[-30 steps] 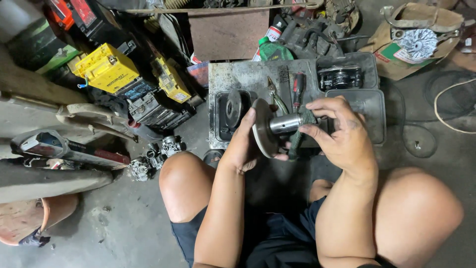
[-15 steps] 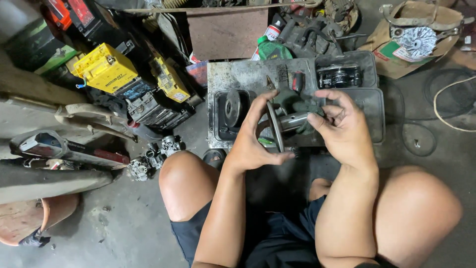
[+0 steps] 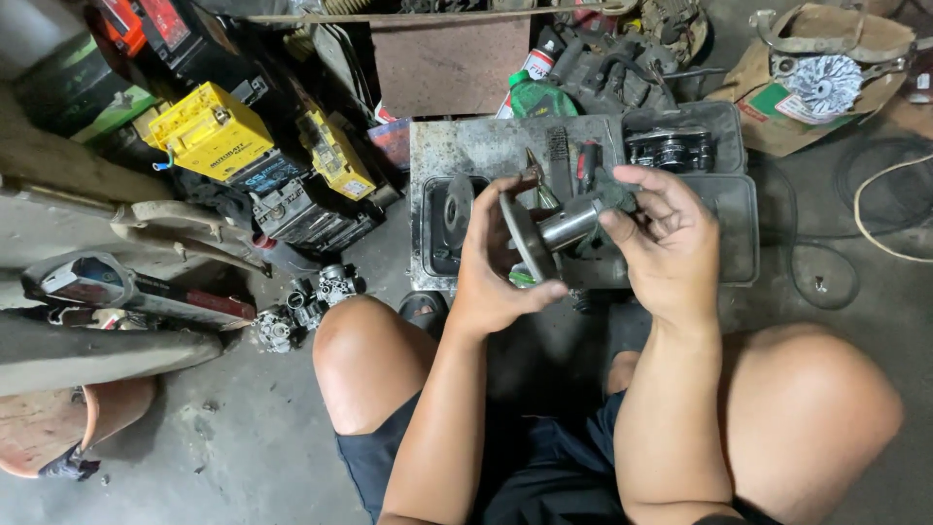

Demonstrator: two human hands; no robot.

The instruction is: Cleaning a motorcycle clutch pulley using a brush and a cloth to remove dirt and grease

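Inspection looks like your step: your left hand (image 3: 491,277) curls its fingers around the disc's rim (image 3: 522,238), while your right hand (image 3: 666,243) pinches the metal shaft (image 3: 569,224) between fingertips. Next, keep the rim grip firm above the tray (image 3: 739,209).

Left hand (image 3: 491,267) and right hand (image 3: 666,238) raised together — fingers curled, gripping.
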